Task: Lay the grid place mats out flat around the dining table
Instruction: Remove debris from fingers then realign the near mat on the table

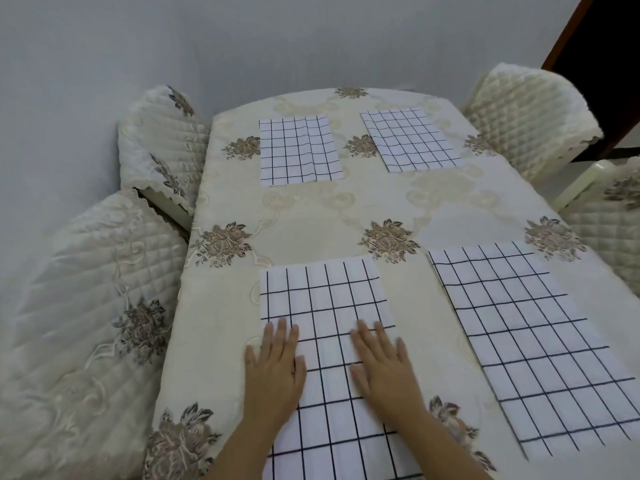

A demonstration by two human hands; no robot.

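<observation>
Several white place mats with a dark grid lie flat on the cream floral tablecloth (pixel 304 216). The near-left mat (pixel 325 296) is under both my hands. My left hand (pixel 275 368) lies flat on its left edge, fingers spread, partly on the tablecloth. My right hand (pixel 382 365) presses flat on the mat's right half, fingers apart. The near-right mat (pixel 530 337) lies at a slight angle beside it. The far-left mat (pixel 299 150) and the far-right mat (pixel 410 138) lie at the table's far end. Neither hand grips anything.
Quilted cream chairs stand around the table: two on the left (pixel 86 306) (pixel 162 147) and two on the right (pixel 526 112) (pixel 609 216). A grey wall (pixel 173 39) runs behind. A dark doorway (pixel 609 64) is at the top right.
</observation>
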